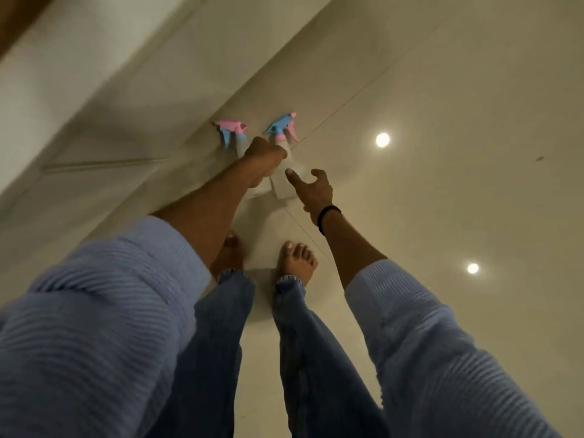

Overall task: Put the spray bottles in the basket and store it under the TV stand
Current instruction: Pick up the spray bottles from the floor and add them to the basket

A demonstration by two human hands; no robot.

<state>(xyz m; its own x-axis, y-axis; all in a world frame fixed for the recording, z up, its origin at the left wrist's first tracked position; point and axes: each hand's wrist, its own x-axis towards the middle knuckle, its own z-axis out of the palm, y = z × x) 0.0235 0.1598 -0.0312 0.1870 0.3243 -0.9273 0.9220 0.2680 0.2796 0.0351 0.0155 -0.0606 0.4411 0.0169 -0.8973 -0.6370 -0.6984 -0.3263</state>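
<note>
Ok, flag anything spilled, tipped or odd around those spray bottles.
Nothing stands out. The pink-topped spray bottle and the blue-topped spray bottle appear upright on the floor, with no puddle visible. The bright spots look like lamp reflections. Blur could hide small leaks.

Glossy floor tiles (442, 184); ribbed knit sleeves (94, 311); translucent plastic bottles (286, 181).

Two clear-bodied bottles are recorded side by side on the floor (442, 200). Left bottle (233, 129): pink head, blue trigger. Right bottle (282, 125): blue head, pink trigger. Bodies are blurred.
</note>
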